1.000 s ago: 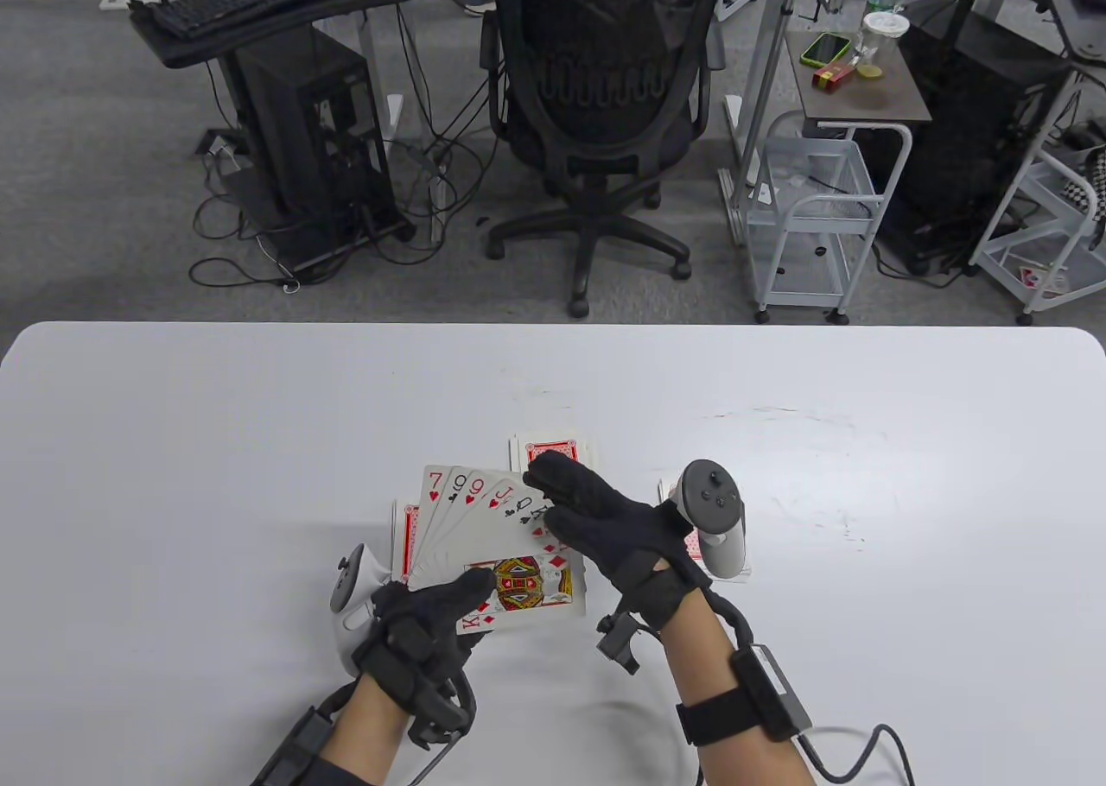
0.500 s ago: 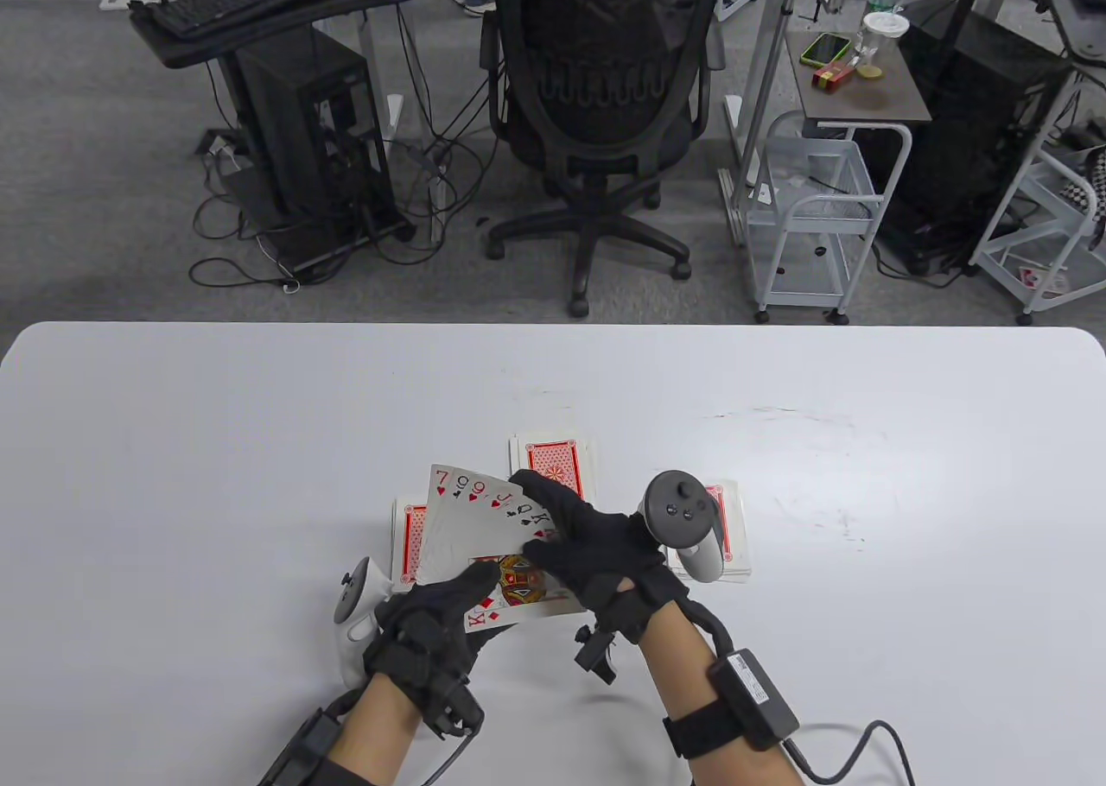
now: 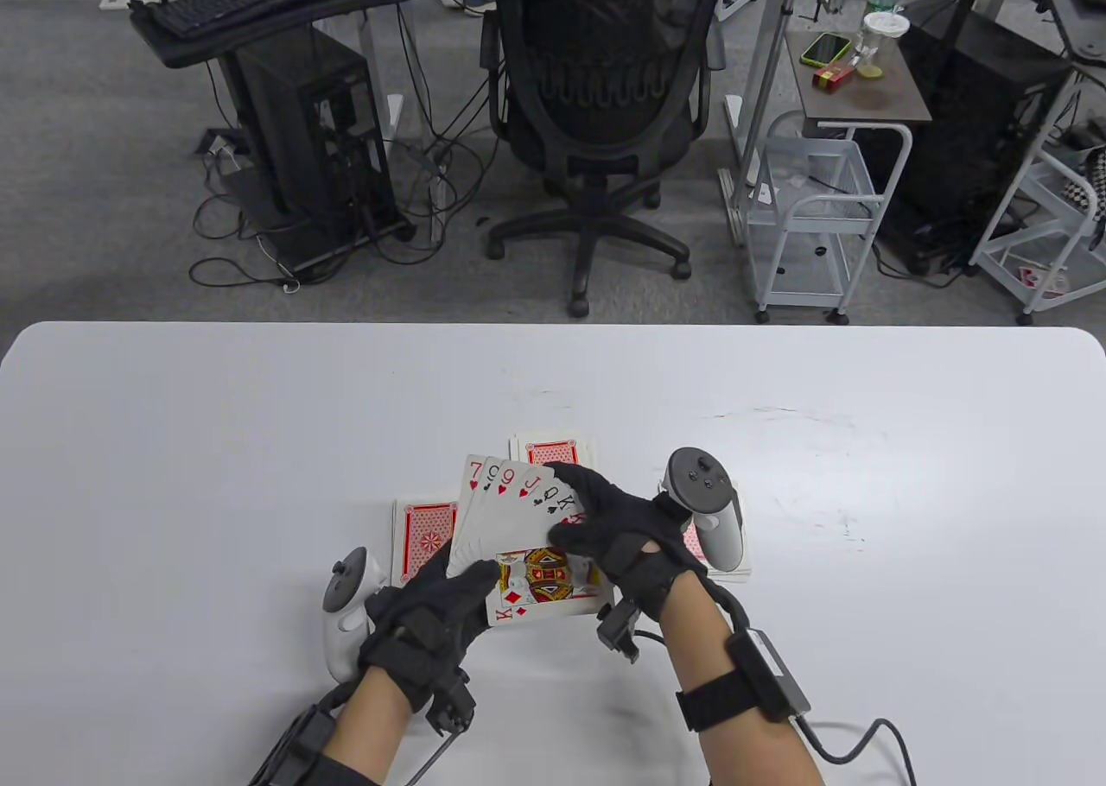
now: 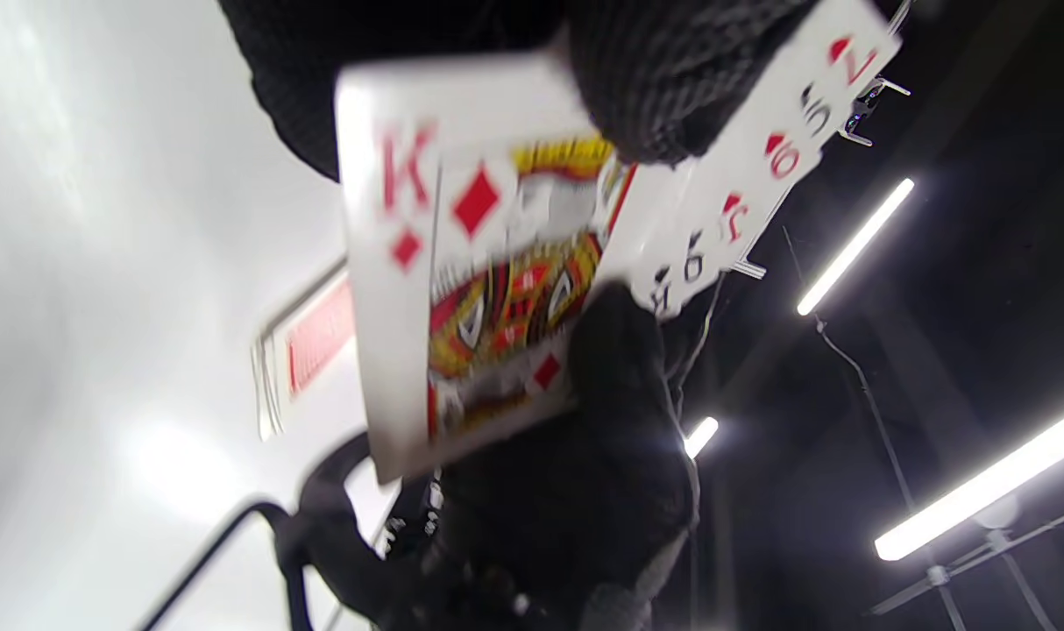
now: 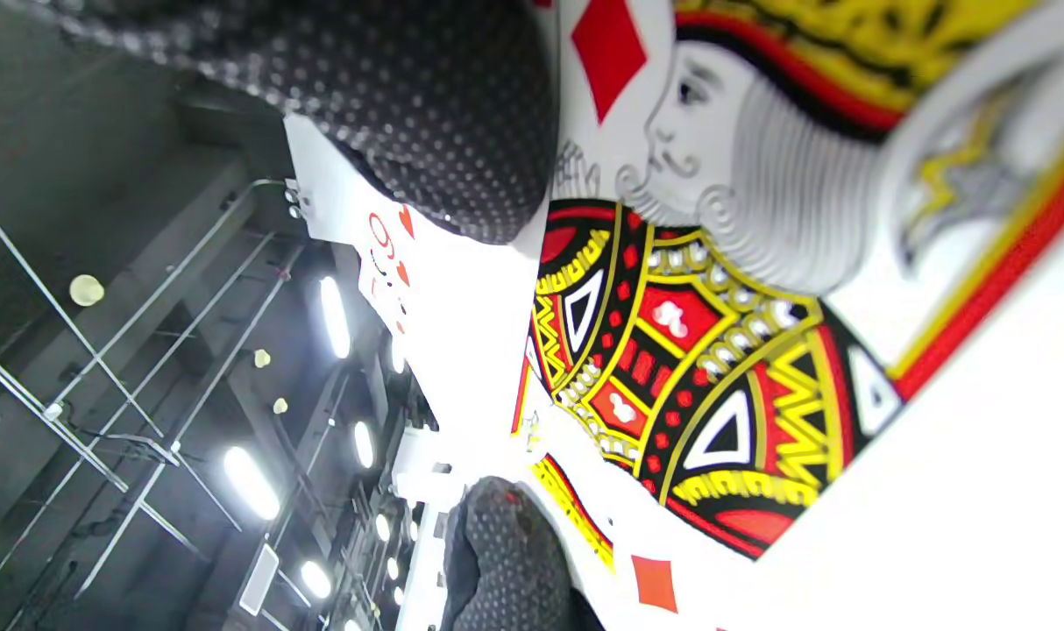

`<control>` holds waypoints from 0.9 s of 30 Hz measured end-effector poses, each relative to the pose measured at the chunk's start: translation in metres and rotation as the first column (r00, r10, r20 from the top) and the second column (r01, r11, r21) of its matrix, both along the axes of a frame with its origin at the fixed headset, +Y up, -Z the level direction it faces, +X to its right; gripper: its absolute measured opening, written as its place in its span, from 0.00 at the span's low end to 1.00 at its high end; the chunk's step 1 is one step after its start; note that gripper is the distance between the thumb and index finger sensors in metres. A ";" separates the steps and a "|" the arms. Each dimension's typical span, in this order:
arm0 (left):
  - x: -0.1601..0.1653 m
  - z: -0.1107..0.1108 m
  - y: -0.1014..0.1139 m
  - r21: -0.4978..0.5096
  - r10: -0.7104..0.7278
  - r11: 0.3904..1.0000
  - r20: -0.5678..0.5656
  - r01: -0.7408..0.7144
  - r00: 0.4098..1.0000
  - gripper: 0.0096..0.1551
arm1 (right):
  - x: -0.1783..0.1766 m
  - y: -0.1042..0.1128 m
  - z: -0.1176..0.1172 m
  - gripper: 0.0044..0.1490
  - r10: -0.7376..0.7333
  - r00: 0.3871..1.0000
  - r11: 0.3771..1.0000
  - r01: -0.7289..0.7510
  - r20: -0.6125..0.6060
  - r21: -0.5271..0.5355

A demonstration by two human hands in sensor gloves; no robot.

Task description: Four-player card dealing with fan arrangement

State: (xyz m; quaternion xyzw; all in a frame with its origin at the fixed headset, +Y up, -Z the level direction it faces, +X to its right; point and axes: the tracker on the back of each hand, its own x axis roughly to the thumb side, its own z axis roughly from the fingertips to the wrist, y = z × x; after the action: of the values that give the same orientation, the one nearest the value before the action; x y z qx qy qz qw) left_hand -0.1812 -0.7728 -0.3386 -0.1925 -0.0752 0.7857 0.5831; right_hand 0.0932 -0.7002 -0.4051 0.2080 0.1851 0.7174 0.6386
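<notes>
Left hand (image 3: 423, 626): thumb lies across the face of the fan of cards (image 3: 518, 531) at its lower left corner, the other fingers behind it — the hand grips the fan at the base. The left wrist view confirms this, with a gloved thumb (image 4: 646, 79) pressed on the card faces above the king of diamonds (image 4: 471, 289).

Right hand (image 3: 618, 531): fingers reach over the fan's upper right edge, fingertips on the cards near the Q and K indices, thumb on the face of the king. The hand grasps the right side of the fan. In the right wrist view a gloved fingertip (image 5: 444, 114) rests directly on the king's face (image 5: 716, 289).

The fan is held face up between both hands, above the white table (image 3: 173, 440), near its front middle. Indices read from left: 7, a black card whose index is not legible, 9, J, Q, K, with the king of diamonds foremost.

Three face-down stacks with red backs lie on the table around the fan — one to the left (image 3: 423, 540), partly under the fan's edge; one beyond it (image 3: 553, 451); one to the right (image 3: 721, 553), largely hidden by the right-hand tracker (image 3: 704, 510). The left-hand tracker (image 3: 346, 613) sits just left of the left hand.

An office chair (image 3: 600, 121) stands beyond the table's far edge.
</notes>
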 end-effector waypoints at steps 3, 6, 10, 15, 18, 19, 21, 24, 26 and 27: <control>-0.010 -0.004 0.008 0.029 -0.166 0.985 -0.046 0.168 0.985 0.34 | 0.014 -0.001 -0.009 0.42 0.084 0.996 0.996 -0.084 -0.016 -0.006; -0.017 -0.003 0.022 0.085 -0.320 0.940 -0.112 0.330 0.941 0.32 | 0.022 -0.003 -0.016 0.42 0.190 0.981 0.982 -0.190 -0.037 -0.016; -0.009 0.006 0.045 0.245 -0.605 0.739 -0.168 0.628 0.778 0.31 | 0.018 -0.009 -0.027 0.42 0.371 0.923 0.928 -0.372 -0.100 0.006; 0.031 0.016 0.043 0.420 -0.859 0.407 -0.124 0.811 0.496 0.30 | -0.007 -0.019 -0.036 0.43 0.481 0.838 0.874 -0.480 -0.258 0.074; 0.057 0.023 0.035 0.480 -0.947 0.120 -0.207 0.869 0.246 0.31 | -0.021 -0.026 -0.038 0.43 0.542 0.789 0.839 -0.531 -0.291 0.121; 0.065 0.025 0.033 0.505 -0.959 0.000 -0.244 0.863 0.143 0.31 | -0.024 -0.028 -0.039 0.43 0.570 0.775 0.820 -0.556 -0.271 0.136; 0.075 0.026 0.027 0.533 -0.963 -0.115 -0.266 0.838 0.037 0.31 | -0.028 -0.031 -0.040 0.42 0.585 0.773 0.811 -0.562 -0.247 0.162; 0.084 0.023 0.019 0.541 -0.970 -0.181 -0.236 0.821 -0.059 0.31 | -0.032 -0.036 -0.038 0.42 0.620 0.758 0.783 -0.581 -0.203 0.223; 0.086 0.021 0.012 0.541 -0.975 -0.179 -0.206 0.822 -0.077 0.31 | -0.035 -0.038 -0.033 0.41 0.653 0.742 0.747 -0.597 -0.153 0.293; 0.088 0.020 0.008 0.540 -0.977 -0.182 -0.191 0.822 -0.091 0.31 | -0.036 -0.039 -0.029 0.41 0.673 0.730 0.720 -0.611 -0.116 0.329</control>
State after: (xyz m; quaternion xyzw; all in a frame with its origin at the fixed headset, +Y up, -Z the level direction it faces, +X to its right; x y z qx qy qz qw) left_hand -0.0930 -0.7649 -0.3188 -0.1394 -0.1993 0.0186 0.9698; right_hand 0.0570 -0.7391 -0.4346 0.2955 0.2186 0.8843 0.2879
